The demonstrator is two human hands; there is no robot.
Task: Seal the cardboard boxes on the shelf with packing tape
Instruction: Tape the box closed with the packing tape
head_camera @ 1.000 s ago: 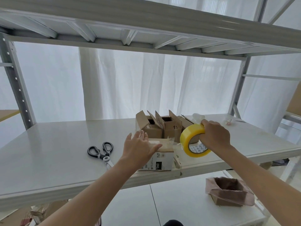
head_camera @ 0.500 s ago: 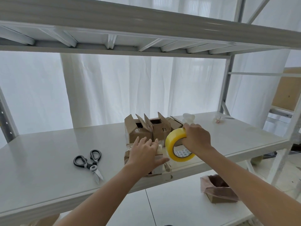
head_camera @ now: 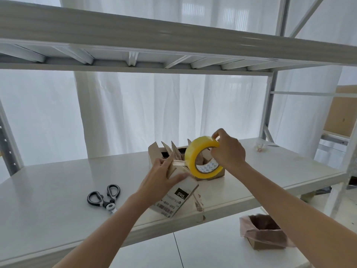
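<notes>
Bright white curtains (head_camera: 173, 113) hang behind the white shelf rack (head_camera: 173, 35); maybe a window shines through them.

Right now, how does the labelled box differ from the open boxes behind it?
The labelled box is tilted, gripped by the left hand, with tape stretched onto it from the tape roll; the open boxes stand upright, untouched, flaps up. Both are brown cardboard on the shelf.

The yellow tape roll (head_camera: 190, 157) is upright in the air, its clear strip (head_camera: 178, 162) reaching the tilted labelled box (head_camera: 177, 198) near the shelf (head_camera: 58, 190) front edge; open boxes (head_camera: 154, 153) stand behind, flaps up.
</notes>
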